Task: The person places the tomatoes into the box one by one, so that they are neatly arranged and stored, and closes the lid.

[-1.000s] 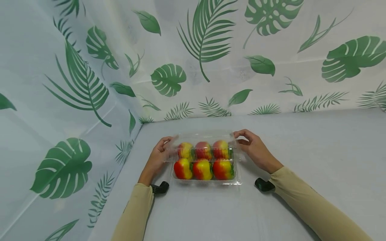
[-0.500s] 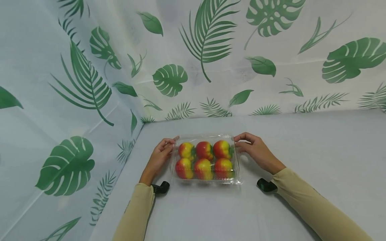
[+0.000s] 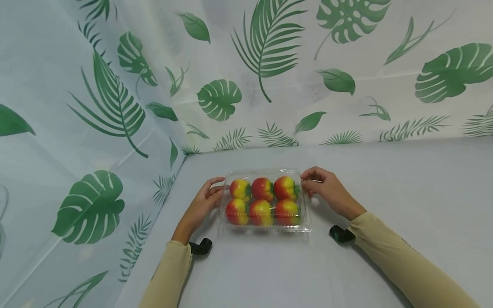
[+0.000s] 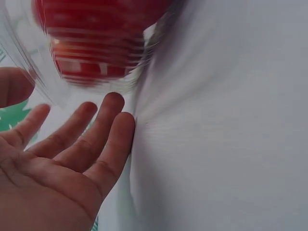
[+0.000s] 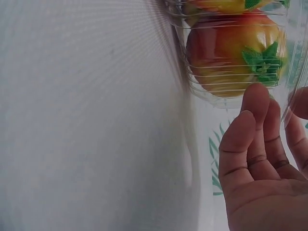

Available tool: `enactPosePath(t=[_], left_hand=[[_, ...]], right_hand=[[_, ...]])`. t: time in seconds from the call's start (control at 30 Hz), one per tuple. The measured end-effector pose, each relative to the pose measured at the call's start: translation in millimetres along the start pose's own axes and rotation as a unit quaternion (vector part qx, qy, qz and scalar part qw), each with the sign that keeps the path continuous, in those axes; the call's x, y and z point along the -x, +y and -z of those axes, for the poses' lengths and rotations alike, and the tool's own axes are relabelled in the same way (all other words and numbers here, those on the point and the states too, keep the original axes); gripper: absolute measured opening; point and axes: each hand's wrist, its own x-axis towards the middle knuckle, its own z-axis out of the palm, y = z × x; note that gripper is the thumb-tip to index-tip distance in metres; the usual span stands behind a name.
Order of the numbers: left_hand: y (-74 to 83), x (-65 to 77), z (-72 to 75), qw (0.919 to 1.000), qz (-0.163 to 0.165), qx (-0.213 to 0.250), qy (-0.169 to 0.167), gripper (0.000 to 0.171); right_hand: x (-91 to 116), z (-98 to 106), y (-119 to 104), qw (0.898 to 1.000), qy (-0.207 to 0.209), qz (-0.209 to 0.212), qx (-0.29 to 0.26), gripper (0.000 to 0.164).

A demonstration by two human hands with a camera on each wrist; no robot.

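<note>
A clear plastic clamshell box (image 3: 269, 228) holds several red-and-yellow fruits (image 3: 262, 189) with green leafy tops, set in two rows. Its lid lies down over them; whether it is latched I cannot tell. My left hand (image 3: 201, 205) is at the box's left side, and in the left wrist view its fingers (image 4: 113, 139) are spread and nearly straight beside the ribbed wall. At the far right corner, my right hand (image 3: 327, 190) pinches the box's rim between thumb and fingers. In the right wrist view, bent fingers (image 5: 255, 103) sit close under the box's side.
The box stands on a pale grey-white tabletop (image 3: 265, 269). White curtains with green leaf prints (image 3: 219, 99) hang behind it and along the left. Each wrist carries a small black camera (image 3: 342, 234), and both arms wear beige sleeves (image 3: 396, 256).
The raised lid has come down over the fruits. My left hand's fingers have loosened from the lid's left edge, while my right hand has stayed at the right corner.
</note>
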Motion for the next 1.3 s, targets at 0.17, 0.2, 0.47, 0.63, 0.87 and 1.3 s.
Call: enactPosePath(t=[0.17,0.2,0.47,0.63,0.87,1.3], left_hand=[[2.6,20.0,-1.1,0.9997,0.001,-0.019,-0.013,0.056],[4.0,24.7,-1.8,0.9997,0.001,-0.019,-0.017,0.057],[9.5,57.0,-5.7,0.9988,0.029,-0.012,-0.038,0.064],[11.9,71.8,-8.6,0.9976,0.048,-0.012,-0.049,0.064],[21.6,81.0,-18.9,0.9973,0.069,0.007,-0.025,0.055],[25.0,83.5,-34.5,0.9958,0.064,0.033,0.056,0.044]], right_hand=[[-1,0,0,1.000,0.003,-0.006,0.005,0.029],[-1,0,0,1.000,0.003,-0.007,0.006,0.029],[-1,0,0,1.000,0.003,-0.006,0.008,0.028],[-1,0,1,1.000,0.003,-0.006,0.013,0.029],[-2,-1,0,1.000,0.000,-0.008,0.007,0.030],[4,-5,-7,1.000,0.007,-0.026,0.002,0.032]])
